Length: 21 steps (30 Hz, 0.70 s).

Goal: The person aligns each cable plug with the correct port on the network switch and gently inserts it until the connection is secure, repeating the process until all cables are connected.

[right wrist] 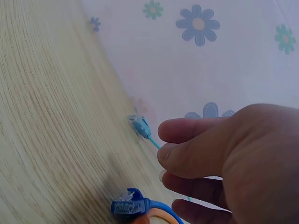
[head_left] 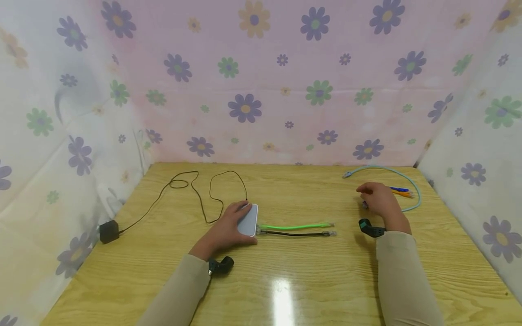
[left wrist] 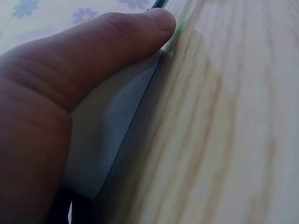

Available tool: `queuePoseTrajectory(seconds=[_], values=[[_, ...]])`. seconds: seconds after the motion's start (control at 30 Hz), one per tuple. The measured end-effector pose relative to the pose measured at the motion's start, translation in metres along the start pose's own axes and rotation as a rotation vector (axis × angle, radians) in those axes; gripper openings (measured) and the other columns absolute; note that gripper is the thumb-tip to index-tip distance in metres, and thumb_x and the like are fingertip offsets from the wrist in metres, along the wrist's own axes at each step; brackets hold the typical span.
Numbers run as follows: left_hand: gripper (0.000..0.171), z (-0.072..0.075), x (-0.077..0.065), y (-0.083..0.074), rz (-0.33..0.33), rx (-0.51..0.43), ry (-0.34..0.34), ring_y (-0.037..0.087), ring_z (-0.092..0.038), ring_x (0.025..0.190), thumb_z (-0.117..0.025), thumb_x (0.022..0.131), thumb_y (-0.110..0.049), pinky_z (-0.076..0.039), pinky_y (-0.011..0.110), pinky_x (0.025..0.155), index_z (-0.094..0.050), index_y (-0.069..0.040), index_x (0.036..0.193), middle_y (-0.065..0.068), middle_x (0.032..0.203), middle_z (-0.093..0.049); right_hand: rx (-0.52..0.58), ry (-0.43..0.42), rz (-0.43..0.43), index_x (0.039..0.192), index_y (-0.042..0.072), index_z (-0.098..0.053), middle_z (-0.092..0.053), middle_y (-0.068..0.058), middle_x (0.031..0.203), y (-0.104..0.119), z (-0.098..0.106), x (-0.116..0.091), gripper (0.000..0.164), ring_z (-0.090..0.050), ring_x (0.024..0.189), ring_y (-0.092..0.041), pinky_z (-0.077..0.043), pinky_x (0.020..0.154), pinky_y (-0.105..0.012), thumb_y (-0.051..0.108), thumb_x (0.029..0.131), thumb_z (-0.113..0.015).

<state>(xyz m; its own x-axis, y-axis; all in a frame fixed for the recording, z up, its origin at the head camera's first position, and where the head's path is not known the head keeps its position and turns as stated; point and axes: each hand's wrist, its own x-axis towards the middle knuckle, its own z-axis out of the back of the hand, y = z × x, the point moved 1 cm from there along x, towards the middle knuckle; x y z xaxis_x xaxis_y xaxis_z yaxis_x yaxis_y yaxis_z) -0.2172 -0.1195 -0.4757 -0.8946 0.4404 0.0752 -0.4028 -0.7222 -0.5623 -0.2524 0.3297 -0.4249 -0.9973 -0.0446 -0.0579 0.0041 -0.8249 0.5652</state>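
Straddling the white network box (head_left: 247, 222), the person's left hand (head_left: 228, 228) grips it from above, thumb along the near edge and fingers toward the far edge. The right hand (head_left: 379, 199) hangs over the right part of the table, fingers loosely bent and apparently holding nothing; the right wrist view shows a gap between thumb and forefinger. Below this hand lies a blue Ethernet cable (right wrist: 128, 206), its plug just beside the fingers, with an orange cable (head_left: 403, 194) next to it. A teal Ethernet cable (head_left: 418, 194) curves around the pair, one plug pointing left beyond the hand.

The box lies left of the table's middle. At its right edge sit the ends of a green Ethernet cable (head_left: 293, 227) and a black Ethernet cable (head_left: 293, 234); how deeply they are seated is too small to tell. Both run rightward, nearly parallel, their other plugs resting free on the wood. From the box's far edge, a thin cord (head_left: 229, 170) loops left to a black power adapter (head_left: 109, 232).

Both wrists, in beige sleeves (head_left: 399, 271), carry small black cameras (head_left: 222, 266). Flower-printed cloth (head_left: 273, 59) surrounds the wood-grain table (head_left: 318, 271).
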Motion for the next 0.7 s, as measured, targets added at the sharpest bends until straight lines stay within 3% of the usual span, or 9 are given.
queuePoseTrajectory(seconds=[0.13,0.33,0.6,0.7], values=[[0.109,0.0005,-0.0001,-0.0006,-0.001,-0.003,-0.004,0.027,-0.026,0.143,-0.082,0.066,-0.058,-0.043,0.044,0.093,-0.031,-0.021,0.154,0.001,0.159,-0.025,0.022,0.024,-0.029,0.131,-0.001,-0.056,-0.059,-0.028,0.121,-0.0030,0.0016,-0.0006,0.035,-0.054,0.065,-0.020,-0.044,0.057,-0.032,0.009,0.101,-0.042],[0.109,0.0009,0.0004,-0.0003,0.002,-0.008,-0.003,0.027,-0.026,0.143,-0.082,0.065,-0.059,-0.043,0.044,0.095,-0.031,-0.021,0.154,0.001,0.159,-0.025,-0.068,0.033,-0.029,0.128,-0.003,-0.059,-0.062,-0.026,0.117,-0.0042,0.0045,0.0006,0.035,-0.055,0.069,-0.020,-0.044,0.062,-0.032,0.009,0.099,-0.043],[0.109,0.0029,0.0018,-0.0015,0.003,-0.010,0.003,0.027,-0.025,0.144,-0.082,0.065,-0.059,-0.042,0.045,0.096,-0.031,-0.020,0.153,0.001,0.159,-0.025,-0.107,0.070,-0.060,0.127,-0.006,-0.058,-0.068,-0.020,0.100,-0.0059,0.0071,0.0026,0.037,-0.056,0.071,-0.020,-0.043,0.063,-0.032,0.011,0.098,-0.045],[0.109,0.0031,0.0022,-0.0015,0.000,-0.007,0.003,0.027,-0.025,0.144,-0.082,0.065,-0.058,-0.042,0.045,0.096,-0.031,-0.020,0.153,0.001,0.159,-0.026,-0.128,0.087,-0.069,0.128,-0.007,-0.058,-0.067,-0.022,0.104,-0.0065,0.0081,0.0037,0.039,-0.056,0.075,-0.024,-0.042,0.065,-0.032,0.009,0.095,-0.046]])
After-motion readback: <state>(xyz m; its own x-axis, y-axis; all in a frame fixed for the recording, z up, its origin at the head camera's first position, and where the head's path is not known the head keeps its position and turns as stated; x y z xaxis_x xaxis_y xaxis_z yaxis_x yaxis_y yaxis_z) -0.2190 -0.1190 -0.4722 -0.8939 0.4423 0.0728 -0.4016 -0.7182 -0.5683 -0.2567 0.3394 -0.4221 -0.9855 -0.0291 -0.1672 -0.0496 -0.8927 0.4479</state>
